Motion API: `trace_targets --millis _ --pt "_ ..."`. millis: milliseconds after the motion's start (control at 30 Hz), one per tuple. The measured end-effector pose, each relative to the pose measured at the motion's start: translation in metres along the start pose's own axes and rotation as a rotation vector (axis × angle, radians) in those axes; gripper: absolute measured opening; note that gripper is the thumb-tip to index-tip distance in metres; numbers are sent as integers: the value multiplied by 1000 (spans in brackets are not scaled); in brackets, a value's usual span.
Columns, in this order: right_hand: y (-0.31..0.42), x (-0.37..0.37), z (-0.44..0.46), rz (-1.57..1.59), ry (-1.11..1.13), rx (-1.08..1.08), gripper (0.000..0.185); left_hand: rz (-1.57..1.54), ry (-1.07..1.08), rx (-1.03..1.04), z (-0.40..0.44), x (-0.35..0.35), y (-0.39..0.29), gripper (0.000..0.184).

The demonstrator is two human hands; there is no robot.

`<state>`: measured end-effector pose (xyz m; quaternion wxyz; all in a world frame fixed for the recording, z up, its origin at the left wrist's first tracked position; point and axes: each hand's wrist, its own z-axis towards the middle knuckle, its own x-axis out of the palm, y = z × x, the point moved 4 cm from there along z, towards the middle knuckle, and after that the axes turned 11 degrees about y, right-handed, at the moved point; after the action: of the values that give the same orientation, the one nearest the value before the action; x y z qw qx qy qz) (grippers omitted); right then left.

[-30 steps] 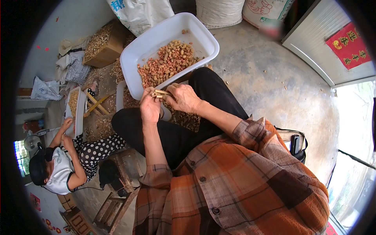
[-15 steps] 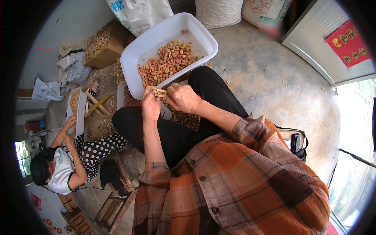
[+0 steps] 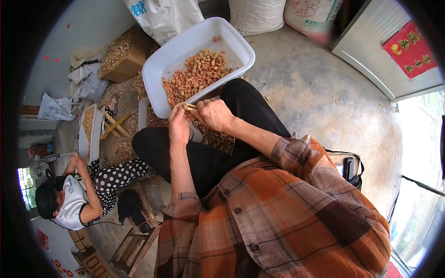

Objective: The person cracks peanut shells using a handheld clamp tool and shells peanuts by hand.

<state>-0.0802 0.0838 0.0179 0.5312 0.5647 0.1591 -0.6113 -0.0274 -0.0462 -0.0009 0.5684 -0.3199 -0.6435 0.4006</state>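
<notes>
Close together in front of my knees are my left hand (image 3: pixel 179 124) and my right hand (image 3: pixel 214 115). Between them is a short, pale wooden tool (image 3: pixel 189 107), like a pair of small sticks or tongs. My right hand is wrapped round it, and the fingers of my left hand are pinched at its tip. Whatever lies in that pinch is too small to make out. Just beyond my hands stands a white plastic tub (image 3: pixel 155 99) holding a heap of peanuts (image 3: pixel 199 72), some in the shell and some pink kernels.
Broken shells (image 3: pixel 218 141) lie below my hands between my legs. At left a co-worker (image 3: pixel 74 201) sits with both hands by another white tub (image 3: pixel 96 134). A cardboard box (image 3: pixel 121 55) of shells and several sacks (image 3: pixel 257 16) stand at the back. A wooden stool (image 3: pixel 132 250) is at lower left.
The two parts of the wooden tool look closer together between my hands. My hands have stayed in nearly the same place. The co-worker's hands have come together and drawn back slightly from the tub.
</notes>
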Motion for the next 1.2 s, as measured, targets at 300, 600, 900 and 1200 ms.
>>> trace_targets --millis 300,600,900,1200 --pt "5 -12 -4 51 0 41 31 15 -51 11 -3 5 -4 8" --pt "1 -14 -3 168 -21 56 31 -105 -9 -17 -2 -1 -1 6" --pt "1 -15 -4 190 50 59 32 -91 95 -71 1 -8 -2 3" --pt "-2 -12 -4 126 136 41 33 -63 25 -180 4 -15 3 3"
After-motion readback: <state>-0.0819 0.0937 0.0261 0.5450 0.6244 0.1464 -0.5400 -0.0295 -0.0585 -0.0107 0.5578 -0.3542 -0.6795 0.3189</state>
